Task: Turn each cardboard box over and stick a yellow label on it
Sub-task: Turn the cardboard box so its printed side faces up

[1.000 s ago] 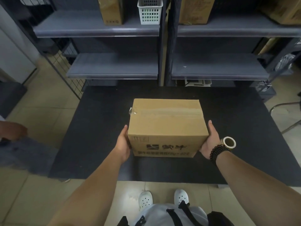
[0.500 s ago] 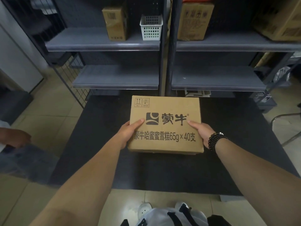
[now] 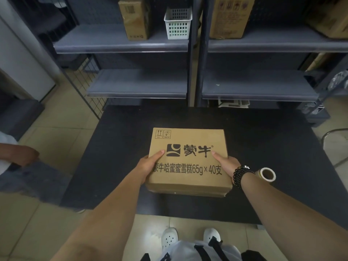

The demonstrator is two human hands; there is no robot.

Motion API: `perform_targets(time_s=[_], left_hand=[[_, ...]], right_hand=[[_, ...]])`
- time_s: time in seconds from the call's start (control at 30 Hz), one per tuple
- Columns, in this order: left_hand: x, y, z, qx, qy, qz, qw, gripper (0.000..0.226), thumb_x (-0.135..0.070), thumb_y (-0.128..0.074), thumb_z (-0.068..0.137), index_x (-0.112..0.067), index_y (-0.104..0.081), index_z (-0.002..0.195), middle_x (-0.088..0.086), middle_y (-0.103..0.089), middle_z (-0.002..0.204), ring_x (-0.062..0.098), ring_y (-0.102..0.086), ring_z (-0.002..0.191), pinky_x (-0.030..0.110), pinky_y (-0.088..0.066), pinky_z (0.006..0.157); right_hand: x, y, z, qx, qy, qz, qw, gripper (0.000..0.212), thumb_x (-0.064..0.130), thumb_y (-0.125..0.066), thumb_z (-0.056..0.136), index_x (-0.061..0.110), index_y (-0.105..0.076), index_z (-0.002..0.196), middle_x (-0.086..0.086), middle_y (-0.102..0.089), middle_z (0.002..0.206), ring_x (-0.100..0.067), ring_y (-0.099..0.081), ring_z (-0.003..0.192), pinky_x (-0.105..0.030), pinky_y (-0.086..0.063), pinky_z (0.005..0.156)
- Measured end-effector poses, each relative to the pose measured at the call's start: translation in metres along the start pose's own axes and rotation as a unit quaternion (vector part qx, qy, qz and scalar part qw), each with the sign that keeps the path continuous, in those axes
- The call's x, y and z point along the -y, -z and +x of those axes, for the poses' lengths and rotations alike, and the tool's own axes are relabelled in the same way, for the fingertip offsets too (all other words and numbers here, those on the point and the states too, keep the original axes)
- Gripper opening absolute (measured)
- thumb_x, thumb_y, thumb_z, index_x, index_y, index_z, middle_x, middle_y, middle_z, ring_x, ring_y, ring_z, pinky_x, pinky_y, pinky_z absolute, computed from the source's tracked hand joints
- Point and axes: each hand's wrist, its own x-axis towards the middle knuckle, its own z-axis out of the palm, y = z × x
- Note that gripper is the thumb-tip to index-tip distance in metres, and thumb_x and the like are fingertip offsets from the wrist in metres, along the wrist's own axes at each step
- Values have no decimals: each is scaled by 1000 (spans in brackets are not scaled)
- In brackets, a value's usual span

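1. Head view: the cardboard box (image 3: 188, 161) is lying printed face up on the black table (image 3: 273, 147), near its front edge.
2. The left hand (image 3: 148, 167) and right hand (image 3: 227, 164) are clasping its sides, thumbs pressing on top.
3. A tape roll (image 3: 267, 174) is sitting beside the right wrist.

- Scene is dimly lit; the shelves (image 3: 139, 44) and black mat (image 3: 116, 147) are rendered dark.
- The brightest patch is seen on the floor tiles (image 3: 150, 225) by the shoes, probably from overhead.
- Wide-angle bending is noted at the edges.
- Motion blur is seen at the left border.
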Motion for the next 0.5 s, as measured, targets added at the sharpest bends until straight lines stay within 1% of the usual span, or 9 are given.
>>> perform_targets(time_s=[0.17, 0.2, 0.27, 0.3, 0.33, 0.37, 0.4, 0.43, 0.5], left_hand=[[-2, 2, -2, 2, 15, 21, 1000, 64, -62, -72, 81, -16, -64, 124, 6, -80, 102, 23, -74, 94, 36, -52, 70], [-5, 2, 0, 15, 29, 30, 999, 63, -63, -71, 81, -16, -66, 123, 6, -80, 100, 24, -74, 95, 38, -53, 75], [-14, 7, 2, 31, 46, 51, 997, 71, -70, -70, 77, -17, -67, 125, 6, -80, 103, 28, -72, 100, 45, -51, 93], [-21, 6, 6, 19, 45, 60, 997, 88, -77, -70, 70, -18, -60, 134, 7, -77, 113, 30, -69, 109, 50, -46, 103], [-29, 6, 11, -22, 44, 65, 997, 107, -85, -69, 62, -21, -48, 146, 9, -69, 130, 33, -63, 120, 55, -40, 109], [-40, 3, 14, -80, 25, 74, 994, 117, -88, -65, 59, -26, -35, 154, 11, -55, 146, 37, -52, 133, 59, -34, 113], [-55, -4, 15, -137, -9, 80, 987, 114, -85, -61, 65, -28, -27, 157, 12, -42, 156, 39, -42, 141, 61, -30, 116], [-71, -13, 12, -180, -53, 92, 978, 102, -79, -58, 75, -29, -26, 158, 13, -37, 159, 39, -37, 143, 60, -28, 117], [-109, -42, -1, -235, -156, 131, 950, 77, -66, -53, 87, -27, -38, 152, 12, -46, 153, 37, -44, 138, 54, -34, 115]], right_hand=[[2, 1, -9, 0, 9, -23, 1000, 91, 76, -66, 68, 11, -57, 131, -12, -69, 117, -31, -66, 102, -46, -53, 94], [3, 3, -10, 4, 5, -24, 1000, 96, 80, -65, 64, 11, -58, 130, -11, -69, 116, -30, -67, 101, -46, -53, 94], [6, 8, -10, 10, -3, 0, 1000, 122, 95, -60, 39, 12, -60, 128, -11, -70, 115, -30, -68, 101, -48, -52, 97], [5, 16, -4, 2, -9, 28, 1000, 133, 99, -56, 31, 12, -58, 131, -11, -69, 119, -31, -67, 106, -48, -50, 99], [6, 23, 0, -7, -17, 54, 998, 135, 100, -55, 35, 12, -54, 137, -13, -64, 128, -33, -63, 114, -48, -48, 101], [6, 34, 1, -19, -21, 73, 997, 127, 97, -54, 47, 12, -50, 141, -15, -58, 136, -36, -57, 122, -47, -46, 100], [6, 47, 2, -36, -24, 82, 996, 115, 92, -53, 59, 10, -50, 140, -17, -56, 136, -37, -54, 124, -48, -46, 96], [5, 63, 4, -62, -15, 77, 995, 99, 85, -53, 69, 8, -56, 132, -19, -59, 126, -38, -57, 118, -47, -47, 91], [-2, 97, 10, -129, 14, 44, 991, 71, 66, -54, 86, 3, -66, 116, -16, -62, 102, -35, -61, 97, -44, -48, 87]])
